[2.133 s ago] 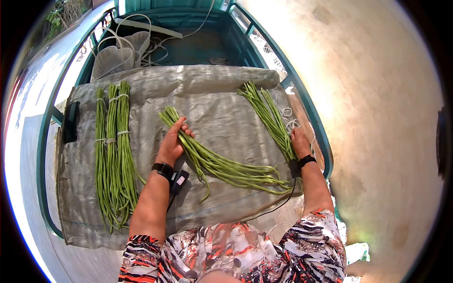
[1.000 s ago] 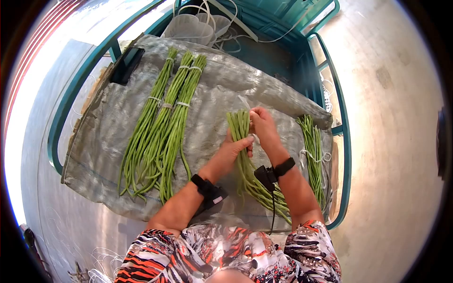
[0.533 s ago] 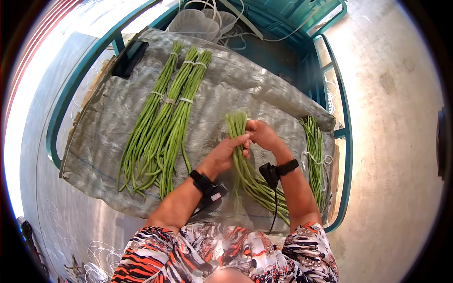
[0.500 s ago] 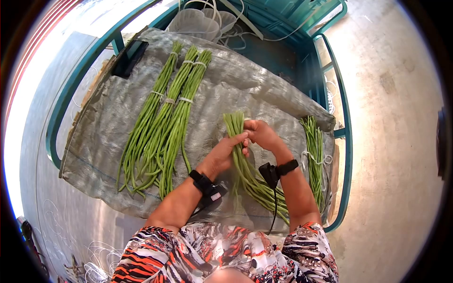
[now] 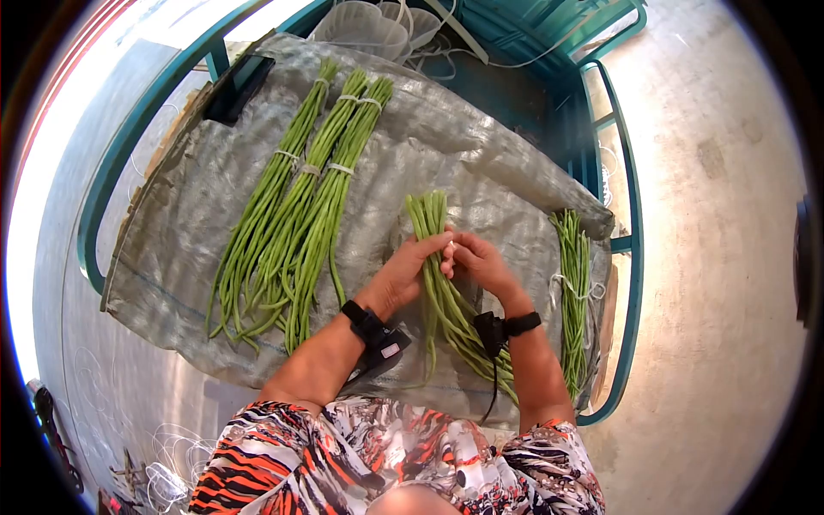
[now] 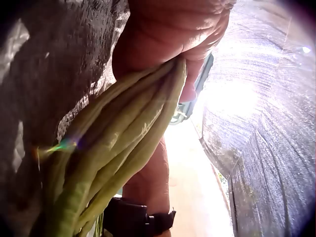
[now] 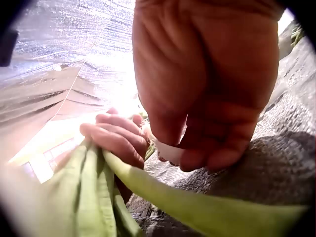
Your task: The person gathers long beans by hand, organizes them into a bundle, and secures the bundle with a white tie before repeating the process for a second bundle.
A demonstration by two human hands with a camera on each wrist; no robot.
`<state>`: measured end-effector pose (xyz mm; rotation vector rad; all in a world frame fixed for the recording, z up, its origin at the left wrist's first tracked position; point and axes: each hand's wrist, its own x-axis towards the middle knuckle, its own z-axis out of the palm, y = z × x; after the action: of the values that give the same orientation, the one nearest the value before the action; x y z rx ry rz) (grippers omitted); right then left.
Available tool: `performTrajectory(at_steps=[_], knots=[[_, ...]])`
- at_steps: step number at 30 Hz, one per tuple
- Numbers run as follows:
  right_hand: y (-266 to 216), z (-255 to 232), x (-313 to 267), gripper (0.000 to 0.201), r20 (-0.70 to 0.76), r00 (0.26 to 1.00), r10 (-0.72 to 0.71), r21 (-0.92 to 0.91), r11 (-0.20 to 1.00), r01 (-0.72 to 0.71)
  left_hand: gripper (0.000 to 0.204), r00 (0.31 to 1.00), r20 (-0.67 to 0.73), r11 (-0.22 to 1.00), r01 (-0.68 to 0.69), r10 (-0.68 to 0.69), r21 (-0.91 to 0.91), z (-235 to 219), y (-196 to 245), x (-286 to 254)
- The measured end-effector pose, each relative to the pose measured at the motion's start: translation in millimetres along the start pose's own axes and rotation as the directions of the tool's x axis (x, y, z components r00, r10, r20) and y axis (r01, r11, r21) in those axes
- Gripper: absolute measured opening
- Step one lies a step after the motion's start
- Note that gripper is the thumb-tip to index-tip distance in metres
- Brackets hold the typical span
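Hands together now — the left hand [image 5: 403, 273] gripping a bunch [image 5: 445, 309] of green beans near its top, mid-sheet [image 5: 481, 159], the right hand [image 5: 485, 266] pinching a white tie [image 7: 168, 150] against it (clearest from the right wrist). Leftward, three tied bundles [image 5: 292, 206] side by side; rightward, more beans [image 5: 572, 300] under loose string [image 5: 594, 291] — beside the teal rail [image 5: 636, 257].
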<state>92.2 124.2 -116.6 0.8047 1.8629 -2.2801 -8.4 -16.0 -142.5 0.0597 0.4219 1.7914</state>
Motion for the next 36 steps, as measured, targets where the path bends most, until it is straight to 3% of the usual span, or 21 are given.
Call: performTrajectory(at_steps=[3,6,10,12,15,18,22,26,29,33,36], knots=[[3.1,-29.5,1.1,0.029,0.008,0.997,-0.080,-0.280,0.957,0.079,0.023,1.000,-0.015,1.000,0.001,-0.001,0.000,3.1,1.4,-1.6],[-11.1,-16.9,-12.3,0.028,-0.017,0.998,-0.062,-0.357,0.932,0.052,0.024,0.999,-0.035,1.000,0.003,-0.003,0.013,0.7,0.8,-0.4],[-7.6,2.4,-17.5,0.026,0.052,0.985,-0.162,-0.132,0.977,0.168,0.022,1.000,0.007,1.000,-0.005,0.005,0.014,2.3,0.4,-1.0],[4.9,0.8,-11.0,0.025,0.141,0.978,-0.152,0.028,0.988,0.149,0.021,1.000,0.028,1.000,0.000,0.000,0.012,2.5,1.5,-1.1],[11.4,-12.1,-13.8,0.020,0.102,0.988,-0.120,-0.186,0.973,0.137,0.019,1.000,0.018,1.000,-0.018,0.018,-0.002,-0.3,-1.3,0.4],[-11.5,-27.1,-29.9,0.018,-0.040,0.999,-0.005,-0.329,0.944,-0.008,0.017,0.992,-0.126,0.998,0.021,-0.013,0.062,-2.9,0.2,-0.4],[-53.3,-11.8,-48.1,0.020,-0.132,0.986,-0.100,-0.500,0.866,0.020,0.017,0.985,-0.169,0.984,0.013,0.018,0.178,3.3,2.2,-3.1],[-95.3,2.5,-47.2,0.018,0.011,0.998,-0.069,-0.354,0.933,0.069,0.016,0.980,-0.194,0.949,0.018,0.046,0.316,-2.2,-2.5,1.3],[-113.7,28.3,-30.4,0.020,0.108,0.940,-0.323,-0.542,0.774,0.328,0.015,0.979,-0.174,0.871,-0.003,0.102,0.492,0.1,-2.7,-1.0],[-123.0,45.1,8.8,0.022,0.235,0.932,-0.275,-0.650,0.669,0.361,0.026,0.986,-0.054,0.738,-0.081,0.158,0.670,9.0,4.4,-8.8],[-122.7,55.0,40.8,0.022,0.301,0.945,-0.130,-0.705,0.636,0.312,0.033,0.985,-0.091,0.576,-0.008,0.143,0.817,13.6,1.4,-4.5]])
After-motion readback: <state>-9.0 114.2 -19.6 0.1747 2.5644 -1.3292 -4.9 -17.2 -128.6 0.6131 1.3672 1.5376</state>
